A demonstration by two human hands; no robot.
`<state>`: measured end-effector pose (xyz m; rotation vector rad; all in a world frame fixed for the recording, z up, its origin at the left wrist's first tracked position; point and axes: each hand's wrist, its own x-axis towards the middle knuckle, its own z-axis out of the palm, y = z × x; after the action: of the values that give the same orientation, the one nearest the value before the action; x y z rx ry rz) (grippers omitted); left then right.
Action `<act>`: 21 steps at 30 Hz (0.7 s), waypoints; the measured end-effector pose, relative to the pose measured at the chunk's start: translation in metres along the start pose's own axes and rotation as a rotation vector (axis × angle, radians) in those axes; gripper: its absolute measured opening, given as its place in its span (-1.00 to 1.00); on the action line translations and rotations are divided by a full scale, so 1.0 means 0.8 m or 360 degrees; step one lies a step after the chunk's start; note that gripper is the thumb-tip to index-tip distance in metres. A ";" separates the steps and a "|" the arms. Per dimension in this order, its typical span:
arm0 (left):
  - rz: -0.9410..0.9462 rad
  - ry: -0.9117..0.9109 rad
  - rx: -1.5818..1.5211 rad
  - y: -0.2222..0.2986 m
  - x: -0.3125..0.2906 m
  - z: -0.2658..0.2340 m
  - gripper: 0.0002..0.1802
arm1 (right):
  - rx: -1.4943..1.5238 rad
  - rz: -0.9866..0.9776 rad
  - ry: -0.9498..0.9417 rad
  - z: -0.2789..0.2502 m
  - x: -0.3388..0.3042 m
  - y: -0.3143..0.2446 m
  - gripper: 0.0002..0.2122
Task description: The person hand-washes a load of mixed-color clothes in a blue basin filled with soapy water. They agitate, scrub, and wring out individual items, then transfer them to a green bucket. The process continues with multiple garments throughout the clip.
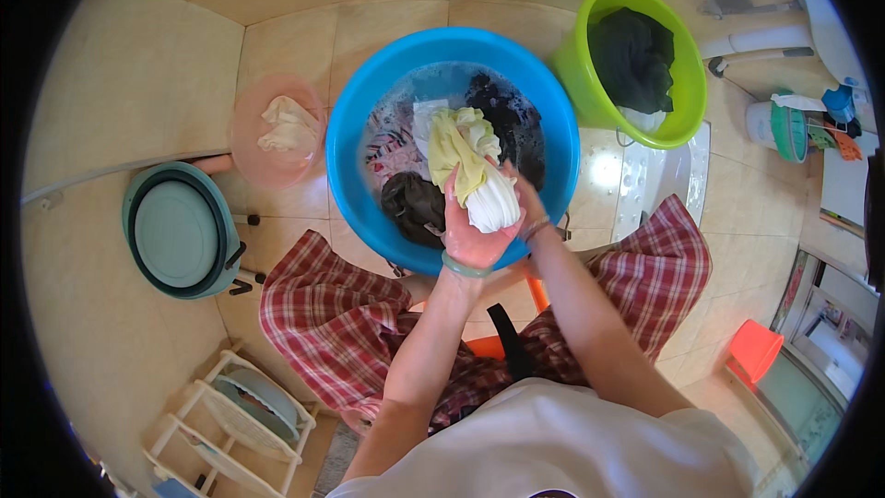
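Both hands are working over the near rim of the blue basin [350, 120], and they are gripping one wrung bundle of pale yellow and white cloth [472, 171] between them. The left hand [470, 226] is cupping the white lower end from underneath, palm up and fingers curled tight, a green bangle at the wrist; the right hand [524, 207] is pressing in from the right, mostly hidden behind the cloth, so how tightly it is closing I cannot tell. The bundle's long axis is running from the palms up and away toward the basin's middle, yellow end pointing outward over the soapy water [433, 83]. Dark garments [415, 207] are soaking just left of the hands. Farther out, a green tub [687, 83] is holding dark clothes, and a pink bowl [249, 143] is sitting left.
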<state>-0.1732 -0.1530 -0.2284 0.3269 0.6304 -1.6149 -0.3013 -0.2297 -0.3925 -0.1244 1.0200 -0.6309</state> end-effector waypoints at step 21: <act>-0.0607 -0.0800 -0.0696 -0.016 -0.125 0.064 -0.34 | 0.1097 0.0590 -0.1520 0.256 -0.204 -0.028 -0.52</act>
<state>-0.1627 -0.0997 -0.1292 -0.5378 0.6549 -1.7704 -0.2017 -0.1977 -0.1515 0.3431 -0.1287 -0.4618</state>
